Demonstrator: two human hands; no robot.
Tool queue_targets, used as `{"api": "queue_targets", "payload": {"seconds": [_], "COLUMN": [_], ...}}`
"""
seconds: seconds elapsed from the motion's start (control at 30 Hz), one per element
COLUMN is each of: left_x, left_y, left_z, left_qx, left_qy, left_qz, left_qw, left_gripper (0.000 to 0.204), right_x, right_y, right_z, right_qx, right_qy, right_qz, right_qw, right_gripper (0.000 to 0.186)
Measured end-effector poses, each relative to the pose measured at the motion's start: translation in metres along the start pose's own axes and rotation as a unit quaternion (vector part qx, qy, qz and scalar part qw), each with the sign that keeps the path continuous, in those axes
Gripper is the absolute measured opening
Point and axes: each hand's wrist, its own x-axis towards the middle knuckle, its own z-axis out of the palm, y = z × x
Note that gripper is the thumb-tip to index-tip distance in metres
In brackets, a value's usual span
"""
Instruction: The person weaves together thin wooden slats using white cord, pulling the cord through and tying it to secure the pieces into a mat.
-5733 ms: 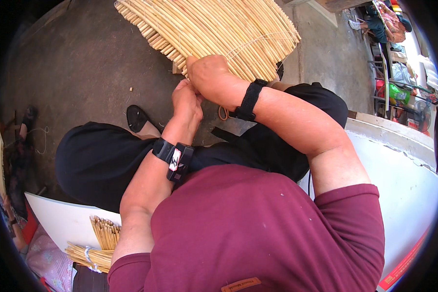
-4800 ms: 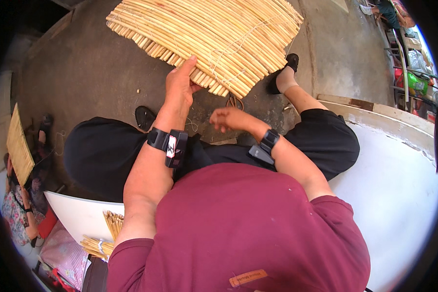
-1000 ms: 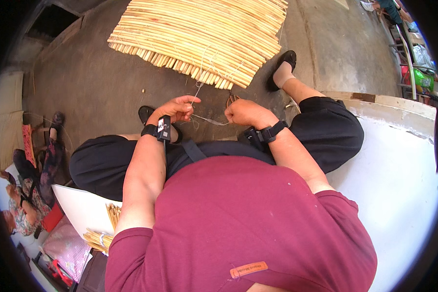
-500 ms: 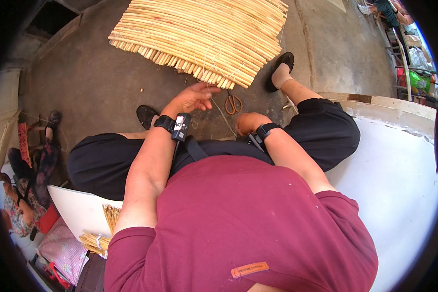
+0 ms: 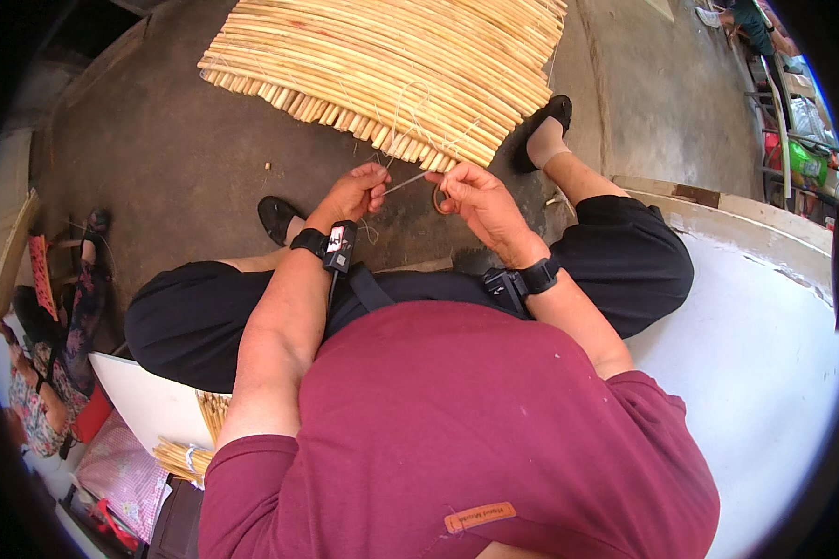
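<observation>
My 2 forearms (image 5: 284,317) reach forward between my spread knees (image 5: 191,321), left hand (image 5: 352,197) and right hand (image 5: 483,207) slightly apart, the fingertips of each pinched on a pale cord (image 5: 405,184) slanting between them. The uneven near edge of the stick mat (image 5: 382,65) lies just beyond my fingers, though I cannot tell whether my right ones touch it, and the ring handle of the scissors (image 5: 437,199) shows beside that hand. Open concrete floor (image 5: 158,158) stretches left of the mat, while my right shoe (image 5: 557,112) sits close by its right edge.
</observation>
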Motion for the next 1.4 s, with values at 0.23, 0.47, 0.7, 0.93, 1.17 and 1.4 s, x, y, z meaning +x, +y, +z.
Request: {"api": "queue_targets", "payload": {"seconds": [0.23, 0.47, 0.7, 0.93, 1.17, 1.4], "left_x": [0.011, 0.031, 0.026, 0.015, 0.014, -0.004], "left_y": [0.01, -0.025, 0.009, 0.037, 0.035, 0.039], "left_z": [0.046, 0.0, 0.0, 0.064, 0.071, 0.064], "left_qx": [0.15, 0.039, 0.205, 0.048, 0.142, 0.221], "left_qy": [0.248, 0.237, 0.318, 0.007, 0.154, 0.057], "left_qz": [0.05, -0.148, 0.078, 0.109, 0.178, 0.078], "left_qw": [0.956, 0.959, 0.922, 0.993, 0.962, 0.97], "left_gripper": [0.013, 0.015, 0.027, 0.017, 0.011, 0.014], "right_x": [0.005, 0.014, 0.015, 0.013, 0.016, 0.018], "right_y": [0.005, 0.007, 0.013, 0.006, 0.005, 0.0], "right_z": [0.011, 0.001, -0.01, -0.005, 0.001, 0.002], "right_qx": [0.099, -0.079, -0.123, -0.079, -0.076, -0.053], "right_qy": [0.054, 0.022, -0.005, 0.004, 0.043, 0.065], "right_qz": [-0.045, -0.047, -0.11, -0.099, -0.089, -0.106], "right_qw": [0.993, 0.996, 0.986, 0.992, 0.992, 0.991], "right_gripper": [0.006, 0.01, 0.009, 0.009, 0.011, 0.009]}}
